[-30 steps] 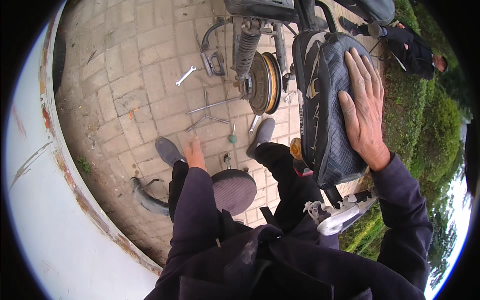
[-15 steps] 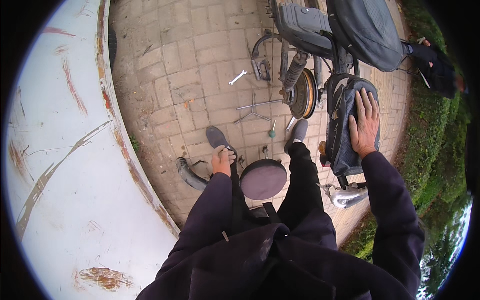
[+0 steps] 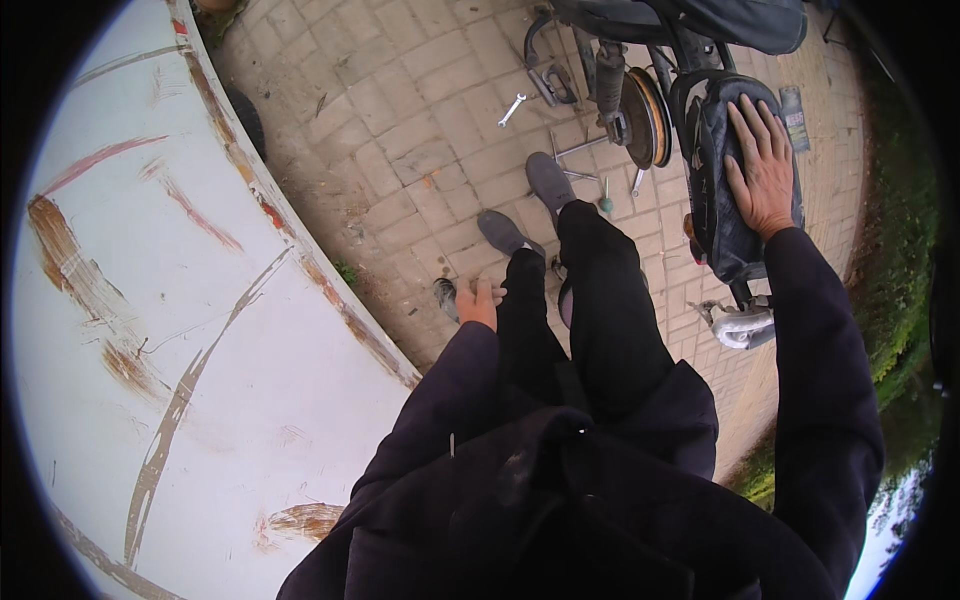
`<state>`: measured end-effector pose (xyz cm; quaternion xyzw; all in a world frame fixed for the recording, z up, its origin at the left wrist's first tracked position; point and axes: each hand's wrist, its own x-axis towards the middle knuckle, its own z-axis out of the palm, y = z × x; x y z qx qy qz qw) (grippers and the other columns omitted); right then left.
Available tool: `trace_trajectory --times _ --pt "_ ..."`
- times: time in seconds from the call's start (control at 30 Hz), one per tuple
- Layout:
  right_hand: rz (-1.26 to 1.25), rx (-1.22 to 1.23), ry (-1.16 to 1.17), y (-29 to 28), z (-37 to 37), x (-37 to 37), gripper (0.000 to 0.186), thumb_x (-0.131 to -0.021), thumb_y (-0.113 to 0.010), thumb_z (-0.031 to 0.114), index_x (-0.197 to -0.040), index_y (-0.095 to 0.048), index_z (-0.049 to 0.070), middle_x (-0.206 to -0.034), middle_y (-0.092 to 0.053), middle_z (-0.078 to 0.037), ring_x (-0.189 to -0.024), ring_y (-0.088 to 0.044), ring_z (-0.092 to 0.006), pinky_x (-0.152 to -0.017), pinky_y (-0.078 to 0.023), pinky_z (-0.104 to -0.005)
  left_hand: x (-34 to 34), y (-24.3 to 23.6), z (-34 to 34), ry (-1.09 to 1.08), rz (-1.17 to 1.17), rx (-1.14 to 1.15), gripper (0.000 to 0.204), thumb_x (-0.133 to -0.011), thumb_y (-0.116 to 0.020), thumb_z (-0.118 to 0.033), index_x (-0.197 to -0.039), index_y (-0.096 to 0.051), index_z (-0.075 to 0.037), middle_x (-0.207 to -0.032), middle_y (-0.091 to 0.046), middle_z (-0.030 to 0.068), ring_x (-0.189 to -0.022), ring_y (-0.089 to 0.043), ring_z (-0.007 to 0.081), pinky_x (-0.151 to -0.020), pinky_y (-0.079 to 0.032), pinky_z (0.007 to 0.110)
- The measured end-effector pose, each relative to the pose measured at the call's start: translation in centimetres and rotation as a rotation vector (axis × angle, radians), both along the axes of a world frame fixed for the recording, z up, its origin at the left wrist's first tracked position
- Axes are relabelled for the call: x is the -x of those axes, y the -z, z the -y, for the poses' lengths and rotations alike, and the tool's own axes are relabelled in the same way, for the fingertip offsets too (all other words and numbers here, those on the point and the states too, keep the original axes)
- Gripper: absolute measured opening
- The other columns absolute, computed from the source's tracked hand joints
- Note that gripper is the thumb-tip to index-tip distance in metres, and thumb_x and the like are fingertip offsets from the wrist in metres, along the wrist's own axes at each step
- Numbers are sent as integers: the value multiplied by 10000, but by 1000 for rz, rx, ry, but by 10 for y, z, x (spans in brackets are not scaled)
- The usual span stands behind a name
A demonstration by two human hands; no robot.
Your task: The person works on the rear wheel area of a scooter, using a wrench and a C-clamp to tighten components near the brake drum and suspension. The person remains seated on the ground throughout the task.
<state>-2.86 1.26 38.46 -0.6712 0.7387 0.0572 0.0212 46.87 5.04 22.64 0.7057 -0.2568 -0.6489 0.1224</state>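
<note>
Black padded seat [image 3: 722, 215] is on the right, directly under the right hand [image 3: 765, 165]. That hand rests flat on it, palm down, fingers spread, not gripping. Left hand [image 3: 480, 298] is well apart from the seat, off to its left beside the person's leg: fingers loosely bent, nothing visible in it. Silver piece [image 3: 742, 327] with a ragged edge is just below the seat's near end; red lamp [image 3: 694, 240] at its left side. Left of the seat's far end: wheel hub [image 3: 638, 118], then shock absorber [image 3: 610, 80]. Open-end wrench [image 3: 512, 110] lies farther left on the paving [image 3: 400, 155]. Scraped white panel [image 3: 120, 420] fills the left side.
</note>
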Motion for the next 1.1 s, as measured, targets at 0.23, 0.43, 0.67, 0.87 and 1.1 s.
trace_trajectory --times 0.23,0.43,0.67,0.87,1.1 --pt "93 11 21 -6 6 3 691 -946 -518 370 -1596 -370 191 -1657 -325 -79 -1530 -258 -335 -1283 -138 -487 -1 -24 82 146 84 3 351 -1032 -534 -144 -1347 -498 7 -1009 -704 175 -825 -711 221 -704 -563 313" --pt "123 -128 117 -12 6 6 716 -920 -563 377 -1592 -376 217 -1665 -307 -68 -1546 -232 -316 -1298 -119 -481 60 -27 196 401 20 93 383 -1029 -543 -149 -1361 -474 29 -1061 -696 177 -859 -711 224 -757 -563 314" --pt "127 -238 184 -14 8 5 723 -943 -551 385 -1615 -326 239 -1691 -257 -50 -1569 -187 -288 -1317 -83 -479 130 -29 247 677 -113 138 363 -1008 -576 -161 -1308 -530 37 -996 -686 118 -902 -675 173 -799 -539 303" --pt "209 -276 376 -31 22 -13 678 -928 -627 217 -1567 -401 187 -1680 -278 -50 -1568 -195 -281 -1314 -129 -463 166 -21 321 1178 -79 266 294 -965 -632 -150 -1223 -624 -8 -1001 -708 128 -911 -679 215 -830 -529 350" --pt "435 252 1077 -56 38 -202 441 -859 -705 76 -1293 -624 57 -1003 -659 -115 -1032 -632 -318 -971 -505 -421 238 0 425 1643 -85 462 312 -970 -647 -186 -1232 -644 -18 -1031 -720 126 -934 -689 216 -833 -537 351"
